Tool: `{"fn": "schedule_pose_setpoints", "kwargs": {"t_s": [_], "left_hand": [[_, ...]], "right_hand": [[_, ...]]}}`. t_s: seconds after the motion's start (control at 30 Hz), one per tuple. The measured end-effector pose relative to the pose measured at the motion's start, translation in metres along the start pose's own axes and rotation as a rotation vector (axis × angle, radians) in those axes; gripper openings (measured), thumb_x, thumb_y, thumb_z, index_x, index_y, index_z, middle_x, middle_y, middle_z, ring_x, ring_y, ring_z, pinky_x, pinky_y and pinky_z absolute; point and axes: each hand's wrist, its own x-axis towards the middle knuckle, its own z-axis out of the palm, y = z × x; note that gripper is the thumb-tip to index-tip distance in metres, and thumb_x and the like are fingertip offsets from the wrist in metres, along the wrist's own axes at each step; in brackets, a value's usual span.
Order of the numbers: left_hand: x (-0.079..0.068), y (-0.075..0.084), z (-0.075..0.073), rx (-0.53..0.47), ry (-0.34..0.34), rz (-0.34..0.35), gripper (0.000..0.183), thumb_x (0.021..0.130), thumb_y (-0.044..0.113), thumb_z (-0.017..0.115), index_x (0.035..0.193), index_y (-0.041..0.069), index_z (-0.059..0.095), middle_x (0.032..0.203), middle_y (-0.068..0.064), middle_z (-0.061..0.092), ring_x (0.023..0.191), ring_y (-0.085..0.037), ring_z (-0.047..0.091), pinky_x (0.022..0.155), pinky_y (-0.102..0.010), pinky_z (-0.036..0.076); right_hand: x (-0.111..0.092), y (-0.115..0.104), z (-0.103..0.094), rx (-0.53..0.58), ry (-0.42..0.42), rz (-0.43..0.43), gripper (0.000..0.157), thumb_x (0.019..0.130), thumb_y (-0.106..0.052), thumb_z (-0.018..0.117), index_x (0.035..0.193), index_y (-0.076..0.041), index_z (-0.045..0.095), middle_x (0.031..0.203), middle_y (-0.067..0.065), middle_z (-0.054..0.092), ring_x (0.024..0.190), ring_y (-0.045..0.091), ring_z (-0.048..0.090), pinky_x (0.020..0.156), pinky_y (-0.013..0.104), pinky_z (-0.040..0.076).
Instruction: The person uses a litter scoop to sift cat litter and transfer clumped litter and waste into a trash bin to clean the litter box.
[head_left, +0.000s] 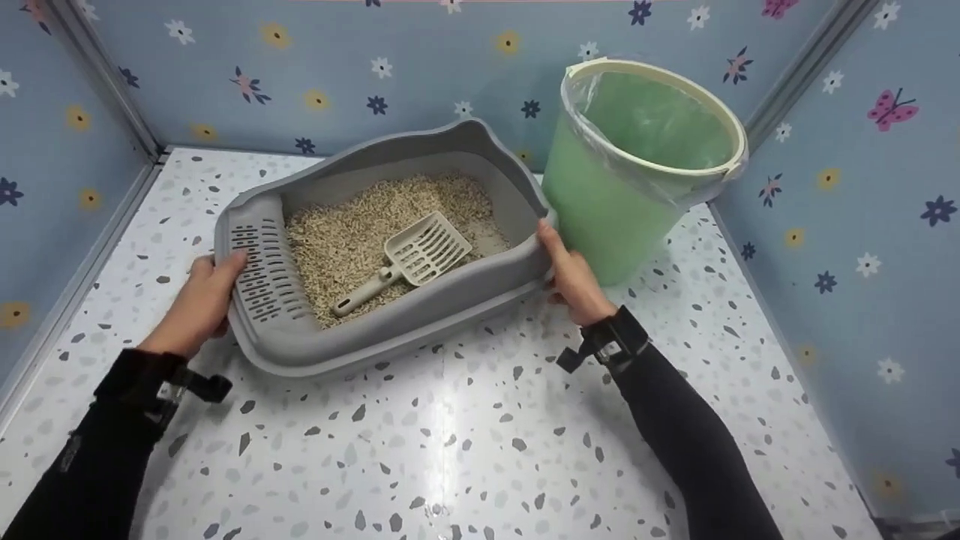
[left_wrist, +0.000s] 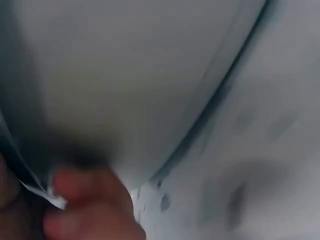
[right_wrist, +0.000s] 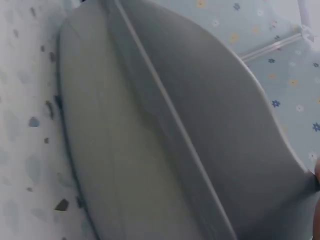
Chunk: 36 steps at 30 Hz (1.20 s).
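A grey cat litter box [head_left: 397, 337] is held at both ends, set at a slant on the speckled surface. At its left end my left hand [head_left: 196, 304] grips the perforated step [head_left: 264, 262], thumb on top and fingers below the rim; these fingers [left_wrist: 95, 205] also show blurred in the left wrist view. My right hand [head_left: 576, 281] holds the right corner with its thumb over the rim. Pale pellet litter [head_left: 360, 217] covers much of the box's floor. A beige slotted litter scoop [head_left: 427, 247] lies on the litter, handle toward the near left.
A green bin [head_left: 600, 210] with a clear liner and cream ring stands close against the box's right end. Flower-patterned panels [head_left: 420, 67] rise behind and on both sides. Speckled white tabletop [head_left: 450, 450] extends in front of the box.
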Motion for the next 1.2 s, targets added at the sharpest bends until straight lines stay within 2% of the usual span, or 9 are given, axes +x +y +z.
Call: {"fn": "schedule_pose_setpoints", "kwargs": {"t_s": [0.1, 0.2, 0.33, 0.47, 0.67, 0.83, 1.0, 1.1, 1.2], "left_hand": [[-0.031, -0.005, 0.019, 0.036, -0.009, 0.010, 0.079, 0.117, 0.066, 0.033, 0.161, 0.000, 0.027, 0.105, -0.011, 0.070, 0.055, -0.013, 0.048, 0.041, -0.031, 0.040], [-0.050, -0.006, 0.033, 0.039, 0.005, 0.015, 0.082, 0.117, 0.063, 0.036, 0.165, -0.002, 0.022, 0.103, -0.012, 0.067, 0.057, -0.013, 0.048, 0.041, -0.031, 0.041], [-0.040, -0.010, 0.031, 0.032, 0.018, 0.025, 0.080, 0.118, 0.061, 0.038, 0.164, -0.003, 0.023, 0.099, -0.007, 0.071, 0.054, -0.012, 0.048, 0.040, -0.031, 0.041], [-0.017, -0.016, 0.010, 0.032, -0.031, 0.021, 0.078, 0.118, 0.061, 0.037, 0.164, 0.000, 0.023, 0.099, -0.003, 0.077, 0.056, -0.012, 0.058, 0.043, -0.031, 0.047], [0.003, -0.011, -0.007, 0.023, -0.082, 0.020, 0.074, 0.117, 0.064, 0.037, 0.158, 0.003, 0.030, 0.085, 0.001, 0.069, 0.052, -0.011, 0.049, 0.043, -0.030, 0.041], [-0.038, -0.005, 0.014, 0.003, -0.131, -0.030, 0.074, 0.117, 0.066, 0.026, 0.143, -0.001, 0.042, 0.084, -0.005, 0.056, 0.057, -0.014, 0.044, 0.045, -0.028, 0.039], [-0.065, -0.002, 0.045, -0.062, -0.092, -0.119, 0.062, 0.114, 0.070, 0.036, 0.130, 0.012, 0.024, 0.091, -0.006, 0.050, 0.058, -0.013, 0.045, 0.044, -0.028, 0.040], [-0.056, -0.001, 0.043, -0.109, -0.033, -0.136, 0.067, 0.111, 0.074, 0.040, 0.129, 0.013, 0.020, 0.091, -0.006, 0.048, 0.056, -0.012, 0.044, 0.044, -0.028, 0.040], [-0.042, -0.004, 0.024, -0.119, 0.006, -0.141, 0.070, 0.109, 0.077, 0.038, 0.133, 0.014, 0.020, 0.093, -0.007, 0.047, 0.058, -0.012, 0.045, 0.048, -0.027, 0.039]], "right_hand": [[0.010, -0.005, -0.002, 0.028, 0.000, -0.029, 0.108, 0.100, -0.086, 0.050, 0.169, -0.003, 0.044, 0.172, 0.022, 0.039, 0.145, 0.039, 0.049, 0.111, 0.060, 0.048], [0.013, -0.009, 0.000, -0.010, 0.026, -0.046, 0.106, 0.098, -0.089, 0.048, 0.163, -0.005, 0.054, 0.158, 0.018, 0.052, 0.126, 0.032, 0.055, 0.095, 0.046, 0.047], [0.004, -0.004, 0.002, -0.075, 0.064, -0.055, 0.101, 0.097, -0.091, 0.047, 0.143, -0.002, 0.066, 0.110, 0.010, 0.058, 0.084, 0.022, 0.049, 0.071, 0.034, 0.039], [-0.020, 0.004, 0.005, -0.119, 0.066, -0.059, 0.097, 0.100, -0.087, 0.048, 0.130, 0.004, 0.061, 0.092, 0.007, 0.045, 0.074, 0.020, 0.045, 0.065, 0.033, 0.041], [-0.029, 0.009, -0.009, -0.051, -0.046, -0.025, 0.097, 0.104, -0.083, 0.044, 0.149, 0.002, 0.056, 0.120, 0.020, 0.060, 0.104, 0.034, 0.060, 0.085, 0.051, 0.058], [0.003, 0.003, -0.018, 0.108, -0.076, 0.000, 0.101, 0.098, -0.087, 0.054, 0.160, -0.007, 0.058, 0.149, 0.019, 0.060, 0.121, 0.031, 0.062, 0.099, 0.052, 0.055], [0.014, 0.004, -0.018, 0.171, -0.060, 0.018, 0.097, 0.097, -0.075, 0.065, 0.162, -0.004, 0.055, 0.163, 0.022, 0.052, 0.133, 0.032, 0.057, 0.110, 0.056, 0.048], [0.002, 0.004, -0.011, 0.188, -0.070, 0.008, 0.095, 0.100, -0.072, 0.063, 0.164, -0.003, 0.051, 0.160, 0.021, 0.052, 0.134, 0.034, 0.056, 0.109, 0.060, 0.049], [-0.019, 0.007, 0.004, 0.167, -0.089, 0.008, 0.089, 0.102, -0.072, 0.062, 0.153, 0.000, 0.060, 0.135, 0.021, 0.063, 0.112, 0.032, 0.067, 0.085, 0.050, 0.061]]}}
